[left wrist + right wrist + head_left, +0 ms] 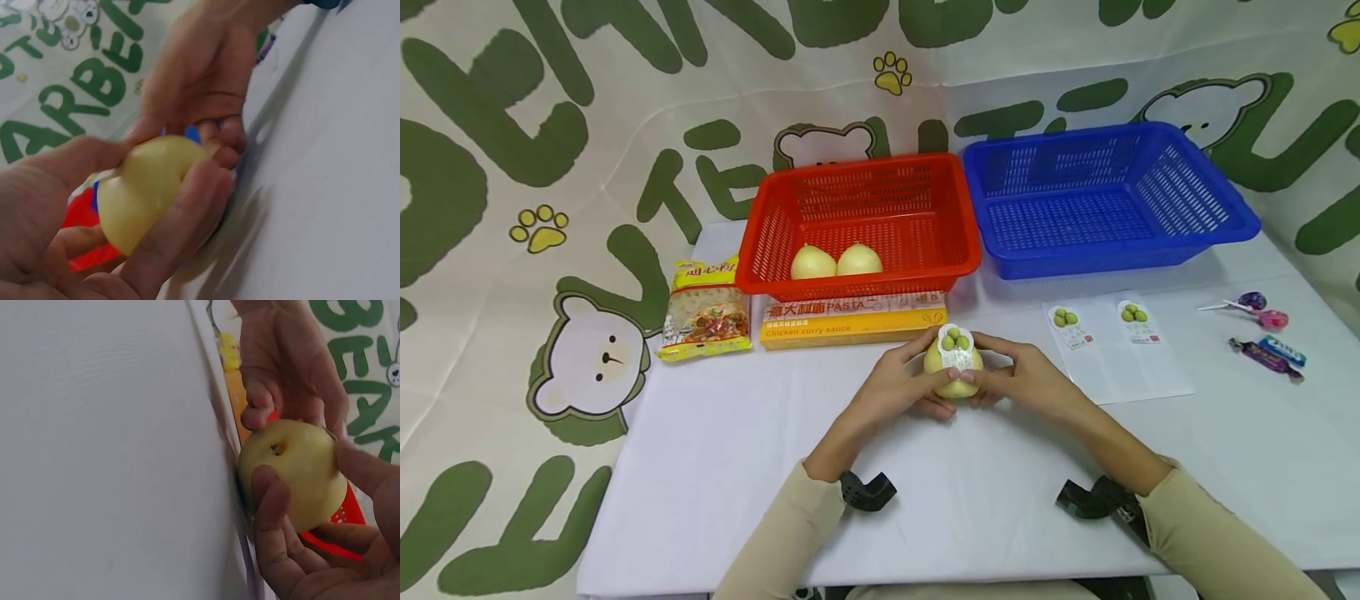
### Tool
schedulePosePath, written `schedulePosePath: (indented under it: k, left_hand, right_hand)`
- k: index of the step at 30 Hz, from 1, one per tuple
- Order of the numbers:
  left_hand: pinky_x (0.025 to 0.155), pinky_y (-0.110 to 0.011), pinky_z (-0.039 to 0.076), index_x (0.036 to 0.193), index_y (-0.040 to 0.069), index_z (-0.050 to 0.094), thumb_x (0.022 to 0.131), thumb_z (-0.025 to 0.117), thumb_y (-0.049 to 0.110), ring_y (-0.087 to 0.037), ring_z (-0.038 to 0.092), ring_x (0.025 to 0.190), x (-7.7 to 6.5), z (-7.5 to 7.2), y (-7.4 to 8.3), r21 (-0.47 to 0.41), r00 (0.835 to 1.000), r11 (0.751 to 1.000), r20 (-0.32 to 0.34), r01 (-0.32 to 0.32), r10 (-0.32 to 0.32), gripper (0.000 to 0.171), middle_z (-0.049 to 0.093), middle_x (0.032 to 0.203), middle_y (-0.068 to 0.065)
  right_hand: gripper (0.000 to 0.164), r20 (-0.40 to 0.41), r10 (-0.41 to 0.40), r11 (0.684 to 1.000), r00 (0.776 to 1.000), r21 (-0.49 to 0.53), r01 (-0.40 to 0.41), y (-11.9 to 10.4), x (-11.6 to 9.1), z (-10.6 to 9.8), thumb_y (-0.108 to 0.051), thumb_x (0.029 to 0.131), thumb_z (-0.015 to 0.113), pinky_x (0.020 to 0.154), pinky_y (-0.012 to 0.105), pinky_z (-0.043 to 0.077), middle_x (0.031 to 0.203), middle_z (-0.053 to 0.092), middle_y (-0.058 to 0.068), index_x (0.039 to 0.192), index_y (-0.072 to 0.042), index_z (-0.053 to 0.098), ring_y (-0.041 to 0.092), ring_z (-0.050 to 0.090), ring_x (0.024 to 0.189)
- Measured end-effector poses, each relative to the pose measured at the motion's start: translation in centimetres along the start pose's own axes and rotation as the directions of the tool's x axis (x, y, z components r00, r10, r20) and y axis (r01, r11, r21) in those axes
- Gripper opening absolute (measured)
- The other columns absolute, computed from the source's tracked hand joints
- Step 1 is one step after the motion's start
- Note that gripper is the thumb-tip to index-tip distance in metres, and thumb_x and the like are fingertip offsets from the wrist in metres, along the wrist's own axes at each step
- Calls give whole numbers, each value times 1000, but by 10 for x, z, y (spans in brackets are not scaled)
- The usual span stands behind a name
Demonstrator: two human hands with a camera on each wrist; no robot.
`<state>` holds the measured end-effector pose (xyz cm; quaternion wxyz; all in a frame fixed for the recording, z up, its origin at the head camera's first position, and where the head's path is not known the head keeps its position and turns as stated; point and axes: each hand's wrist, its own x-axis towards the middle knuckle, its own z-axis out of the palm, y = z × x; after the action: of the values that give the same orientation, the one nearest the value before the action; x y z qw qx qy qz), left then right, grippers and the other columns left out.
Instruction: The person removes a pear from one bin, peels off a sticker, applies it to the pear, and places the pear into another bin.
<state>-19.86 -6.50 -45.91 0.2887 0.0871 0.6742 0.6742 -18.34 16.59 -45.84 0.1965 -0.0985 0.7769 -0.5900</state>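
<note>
Between both hands a pale yellow pear (pixel 973 363) is held just above the white table, in front of the pasta box. A white label (pixel 955 346) printed with green fruit lies on its upper side. My left hand (pixel 891 383) curls round the pear from the left, its thumb on the label's lower part. From the right, my right hand (pixel 1030 377) grips the pear, with its thumb beside the other one. In the right wrist view the hollow end of the pear (pixel 306 469) shows between the fingers; the label is hidden there.
Behind stand a red basket (pixel 857 287) with two pears (pixel 837 262) and a blue basket (pixel 1082 265). A pasta bag (pixel 707 312) and pasta box (pixel 853 321) lie at the left. On the right are a label sheet (pixel 1120 375) with two labels, lollipops (pixel 1255 308) and wrapped candies (pixel 1266 357).
</note>
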Motion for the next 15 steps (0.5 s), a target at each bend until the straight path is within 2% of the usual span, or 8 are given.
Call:
schedulePosePath:
  k: [2, 5, 8, 11, 15]
  left_hand:
    - [68, -48, 60, 156, 30, 34, 88, 79, 28, -41, 72, 75, -1, -2, 1, -3, 999, 1000, 35, -3, 3, 81, 51, 143, -3]
    - [62, -53, 59, 150, 32, 40, 91, 76, 29, -44, 71, 76, -2, -3, 0, 7, 998, 1000, 62, -21, 20, 69, 42, 148, 3]
    - [56, -54, 58, 144, 31, 44, 95, 71, 33, -43, 71, 71, -1, 0, -2, 56, 998, 997, 39, -59, 57, 56, 42, 145, 3]
    - [51, -53, 57, 143, 28, 46, 96, 68, 33, -41, 70, 63, -3, 6, -1, 127, 994, 986, -18, -106, 109, 52, 47, 142, 3]
    - [45, -49, 56, 141, 24, 49, 97, 65, 34, -36, 69, 53, -1, 12, -3, 201, 978, 966, -96, -163, 185, 48, 52, 135, 2]
  right_hand:
    - [71, 21, -4, 999, 1000, -43, 5, 1, -1, -2, -31, 93, 73, 69, 30, 53, 85, 73, 15, 153, -14, 40, 30, 71, 70]
    - [64, 19, -3, 998, 1000, -66, 4, 2, -1, -3, -35, 95, 70, 59, 29, 49, 73, 70, 15, 150, -17, 45, 31, 67, 64]
    - [54, -8, -16, 999, 1000, -47, 15, 4, 0, 0, -36, 97, 67, 54, 29, 49, 74, 69, 14, 146, -17, 52, 32, 65, 59]
    - [50, -47, -47, 999, 998, -30, 45, 5, 2, 4, -37, 96, 68, 52, 28, 48, 99, 69, 8, 142, -21, 57, 31, 65, 58]
    - [45, -121, -87, 996, 989, -22, 85, 7, 2, 9, -36, 96, 68, 51, 29, 50, 127, 60, 3, 138, -21, 62, 31, 65, 56]
